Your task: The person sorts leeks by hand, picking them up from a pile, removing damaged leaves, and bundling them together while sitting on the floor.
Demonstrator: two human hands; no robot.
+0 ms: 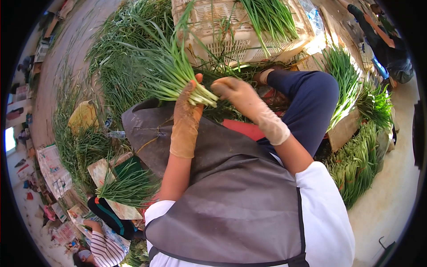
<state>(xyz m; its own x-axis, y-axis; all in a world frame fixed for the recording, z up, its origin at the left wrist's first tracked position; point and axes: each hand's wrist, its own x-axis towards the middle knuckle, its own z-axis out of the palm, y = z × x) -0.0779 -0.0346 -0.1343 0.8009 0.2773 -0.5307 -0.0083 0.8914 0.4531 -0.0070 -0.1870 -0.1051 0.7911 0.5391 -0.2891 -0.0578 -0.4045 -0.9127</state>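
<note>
My left hand [186, 111], in a soiled, thin glove, grips a bunch of long green chives [176, 73]. The pale stalk ends point right and down, while the leaves fan out to the upper left. Just beside those ends is my right hand [238, 95], also gloved, with its fingers curled and slightly blurred; whether anything lies between them is hidden. Below both hands a grey-brown apron [230, 207] covers my lap. Beyond them stands an upturned-looking plastic crate [213, 50] with slotted sides, and more chives [270, 20] lie on top of it.
A large heap of loose greens [116, 63] spreads to the left. At right are loose chives [343, 83] and stacked, tied bundles [357, 163]. A yellow sack [83, 115] lies in the heap. Another person [106, 247] sits at lower left; a further person [383, 46] is at upper right.
</note>
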